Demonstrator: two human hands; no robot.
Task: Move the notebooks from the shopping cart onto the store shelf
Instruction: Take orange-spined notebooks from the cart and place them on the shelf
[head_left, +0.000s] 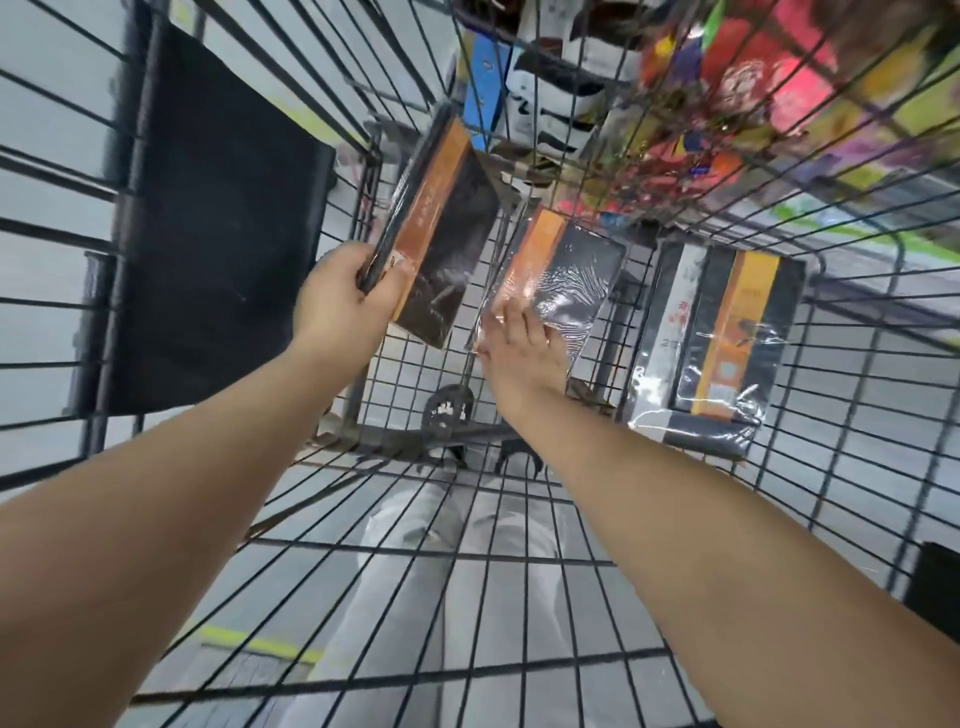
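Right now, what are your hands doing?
Left hand: closed, holding a wrapped notebook.
Right hand: open, fingers on another wrapped notebook, not gripping yet.

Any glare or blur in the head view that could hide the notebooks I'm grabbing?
Head view: shrink-wrap glare streaks the notebook under the right hand; the notebook gripped by the left hand is motion-smeared; shelf goods top right are blurred; wide-angle lens bends the cart wires.
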